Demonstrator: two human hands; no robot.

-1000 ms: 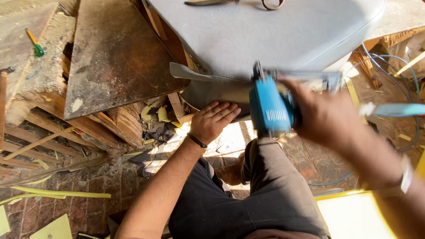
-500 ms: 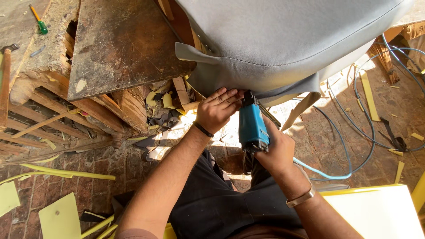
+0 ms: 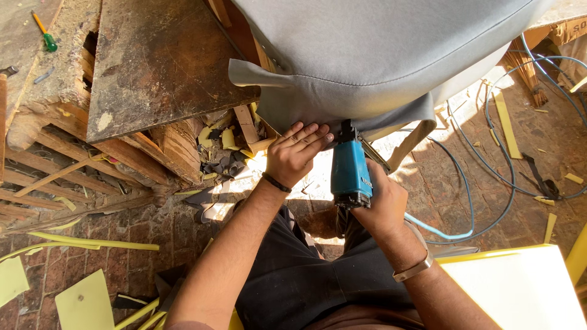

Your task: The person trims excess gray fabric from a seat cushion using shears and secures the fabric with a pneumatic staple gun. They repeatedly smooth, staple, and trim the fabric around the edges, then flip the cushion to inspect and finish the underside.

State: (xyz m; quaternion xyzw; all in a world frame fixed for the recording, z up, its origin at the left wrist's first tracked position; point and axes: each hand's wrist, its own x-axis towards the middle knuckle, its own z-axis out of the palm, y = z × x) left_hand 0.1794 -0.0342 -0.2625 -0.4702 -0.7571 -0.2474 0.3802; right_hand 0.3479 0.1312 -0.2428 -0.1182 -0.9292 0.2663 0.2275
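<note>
Under grey upholstered cushion: left hand flat, fingers spread, pressing grey fabric edge. Right hand clamped around blue pneumatic stapler, nose touching fabric edge. Blue air hose on brick floor. Yellow foam scraps lower left. Cardboard box corner top right, brown, partly seen.

A green-handled screwdriver lies on the worn wooden board; yellow, seemingly foam, offcuts litter the brick floor.
</note>
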